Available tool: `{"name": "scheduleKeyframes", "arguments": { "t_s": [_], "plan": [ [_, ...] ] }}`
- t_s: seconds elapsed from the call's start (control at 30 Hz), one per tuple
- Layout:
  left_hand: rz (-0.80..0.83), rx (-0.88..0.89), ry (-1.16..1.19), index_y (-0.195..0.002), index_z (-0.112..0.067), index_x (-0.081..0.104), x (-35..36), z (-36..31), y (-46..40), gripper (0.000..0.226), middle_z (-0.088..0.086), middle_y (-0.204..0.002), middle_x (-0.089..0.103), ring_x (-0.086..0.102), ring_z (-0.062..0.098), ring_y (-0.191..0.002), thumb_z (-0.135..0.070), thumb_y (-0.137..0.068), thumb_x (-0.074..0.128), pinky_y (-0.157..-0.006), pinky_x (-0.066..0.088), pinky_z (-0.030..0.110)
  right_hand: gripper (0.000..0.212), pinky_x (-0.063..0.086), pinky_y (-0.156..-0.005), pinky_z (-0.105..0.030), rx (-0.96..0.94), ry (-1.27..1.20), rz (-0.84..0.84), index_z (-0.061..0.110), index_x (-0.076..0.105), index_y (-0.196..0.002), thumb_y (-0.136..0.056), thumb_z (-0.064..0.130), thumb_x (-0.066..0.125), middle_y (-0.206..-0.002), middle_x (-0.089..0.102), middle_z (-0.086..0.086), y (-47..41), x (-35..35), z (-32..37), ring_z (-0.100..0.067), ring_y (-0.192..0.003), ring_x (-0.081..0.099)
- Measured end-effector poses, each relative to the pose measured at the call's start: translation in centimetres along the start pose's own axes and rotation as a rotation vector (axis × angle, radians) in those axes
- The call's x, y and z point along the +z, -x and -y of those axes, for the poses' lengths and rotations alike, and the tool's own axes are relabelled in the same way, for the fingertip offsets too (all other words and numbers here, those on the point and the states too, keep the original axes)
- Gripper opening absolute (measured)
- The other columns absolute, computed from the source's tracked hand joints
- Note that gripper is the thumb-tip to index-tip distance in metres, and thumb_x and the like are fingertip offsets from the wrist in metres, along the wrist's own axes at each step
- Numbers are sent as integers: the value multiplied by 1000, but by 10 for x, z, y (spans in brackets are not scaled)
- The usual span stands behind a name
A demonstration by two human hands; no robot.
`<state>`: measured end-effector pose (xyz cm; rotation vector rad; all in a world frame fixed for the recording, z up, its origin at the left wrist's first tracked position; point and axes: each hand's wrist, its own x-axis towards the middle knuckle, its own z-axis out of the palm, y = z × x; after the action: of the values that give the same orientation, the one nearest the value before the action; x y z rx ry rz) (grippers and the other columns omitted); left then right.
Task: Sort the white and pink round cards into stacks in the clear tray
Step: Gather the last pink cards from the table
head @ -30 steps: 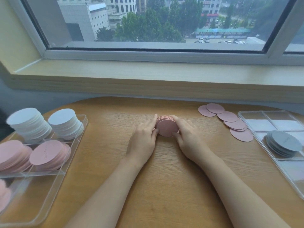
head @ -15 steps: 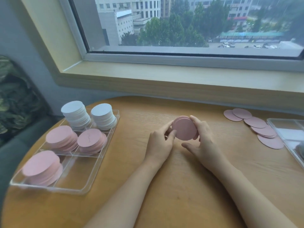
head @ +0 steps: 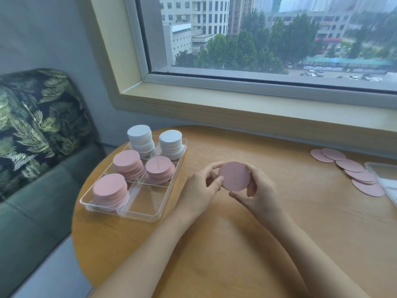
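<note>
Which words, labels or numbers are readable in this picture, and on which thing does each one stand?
None can be read.
Held pink card, in the grip of the left hand and right hand: a faint printed line, too blurred to read.
Top card of the near-right pink stack in the clear tray: a small printed line, too small to read.
Buildings outside the window: no legible signs.

Both forearms are bare from the lower edge of the view up to the wrists, with no sleeve or cuff showing. The left hand (head: 198,190) and the right hand (head: 256,193) are ungloved. The fingers (head: 250,188) are slim, the nails short and unpainted. Wrists are plain and unmarked.
</note>
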<state>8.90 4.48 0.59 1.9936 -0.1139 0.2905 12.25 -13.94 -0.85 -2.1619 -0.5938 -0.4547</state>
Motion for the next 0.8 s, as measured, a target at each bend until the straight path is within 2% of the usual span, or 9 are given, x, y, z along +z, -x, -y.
{"name": "scheduleKeyframes", "arguments": {
  "t_s": [0.13, 0.2, 0.23, 0.33, 0.4, 0.5, 0.57, 0.7, 0.8],
  "plan": [
    [19, -16, 7, -131, -32, 64, -29, -1, 8, 41, -5, -75, 68, 66, 12, -72, -32, -90, 60, -85, 57, 46, 82, 36, -80, -1, -29, -25, 30, 6, 55, -136, -63, 12, 93, -112, 59, 8, 1, 12, 26, 0, -89, 52],
    [14, -15, -5, -130, -33, 63, -42, -1, 13, 41, -7, -75, 69, 66, 11, -72, -33, -89, 60, -85, 57, 47, 73, 37, -79, -2, -36, -38, 42, 10, 58, -130, -66, 13, 92, -112, 62, 6, -1, 17, 39, -10, -90, 58],
    [12, -15, -6, -132, -31, 63, -49, -1, 15, 41, -9, -75, 68, 66, 11, -72, -31, -91, 61, -86, 57, 47, 70, 38, -78, -3, -29, -39, 51, 13, 59, -129, -66, 14, 92, -107, 62, 8, -3, 19, 45, -8, -88, 59],
    [-5, -36, -34, -137, -22, 62, -72, 3, 21, 38, -14, -75, 66, 64, 8, -72, -19, -99, 63, -88, 56, 46, 71, 48, -80, -17, 45, -77, 133, 16, 59, -130, -67, 21, 92, -101, 64, 8, -13, 29, 62, -7, -87, 61],
    [-1, -38, -109, -137, -24, 62, -91, 3, 21, 37, -14, -81, 67, 65, 7, -76, -22, -100, 65, -89, 56, 44, 72, 52, -81, -29, 98, -105, 203, 18, 59, -131, -67, 26, 92, -100, 65, 7, -22, 39, 71, -9, -88, 62],
    [27, -47, -231, -133, -26, 64, -120, 1, 19, 43, -8, -105, 65, 63, 7, -89, -30, -91, 76, -85, 55, 28, 67, 42, -68, -17, 142, -121, 284, 23, 60, -128, -68, 30, 91, -92, 62, 12, -37, 53, 85, 0, -81, 57],
    [35, -50, -326, -129, -27, 66, -136, 3, 16, 52, -7, -113, 59, 56, 3, -92, -31, -81, 85, -79, 48, 16, 64, 40, -65, -15, 161, -133, 338, 23, 60, -125, -69, 30, 90, -91, 61, 14, -45, 62, 92, 1, -80, 57],
    [-8, -26, -584, -127, -30, 69, -161, 12, 4, 58, -8, -121, 54, 40, 10, -117, -39, -74, 90, -96, 27, 24, 56, 38, -57, -10, 152, -141, 405, 28, 59, -114, -68, 36, 90, -83, 56, 19, -62, 77, 104, 5, -71, 52],
    [-24, 11, -693, -123, -29, 72, -173, 19, -8, 57, -10, -124, 55, 37, 14, -122, -44, -72, 89, -107, 28, 31, 51, 36, -59, -13, 138, -101, 429, 30, 59, -107, -68, 41, 90, -84, 52, 18, -75, 87, 110, 2, -74, 49]
  ]
}}
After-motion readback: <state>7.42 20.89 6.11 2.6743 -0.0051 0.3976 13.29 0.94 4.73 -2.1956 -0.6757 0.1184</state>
